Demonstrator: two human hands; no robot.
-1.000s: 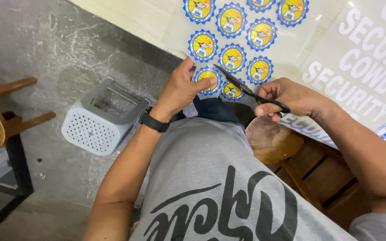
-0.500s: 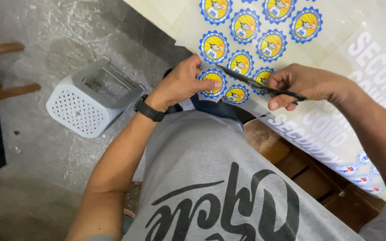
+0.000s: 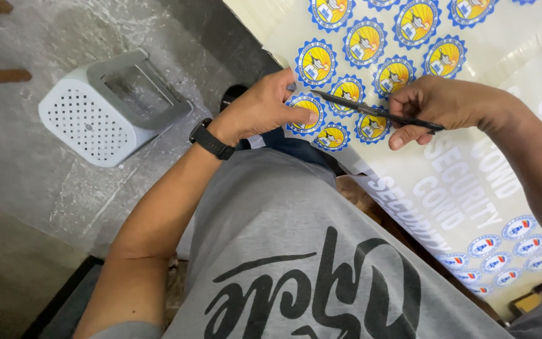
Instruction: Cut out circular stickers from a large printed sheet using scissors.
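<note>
In the middle of the frame, the left hand [image 3: 260, 110] pinches the edge of the printed sticker sheet [image 3: 371, 69], its grip closed on one round blue and yellow sticker [image 3: 305, 114] to keep it flat and tight. The right hand [image 3: 446, 103] wraps around black scissors [image 3: 371, 112], blades nearly shut and lying across the sheet. A white plastic basket [image 3: 98, 107] sits on the floor, upper left.

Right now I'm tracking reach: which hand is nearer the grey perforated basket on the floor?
Left. The left hand is right of the basket, holding the sticker sheet; the right hand is farther right.
</note>
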